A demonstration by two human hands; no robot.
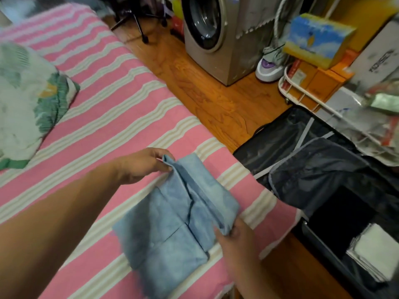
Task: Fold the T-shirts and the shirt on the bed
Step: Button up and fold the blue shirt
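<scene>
The blue garment (172,225), probably a T-shirt, is lying half-folded near the bed (103,117) edge, pinched at its far corner by the left hand (140,165) and gripped at its near corner by the right hand (233,236). If it's tugged unevenly, the stacked folds could easily get undone.

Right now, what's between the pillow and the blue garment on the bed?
Head view: only striped bedsheet and the left hand gripping the blue garment; pillow sits apart.
</scene>
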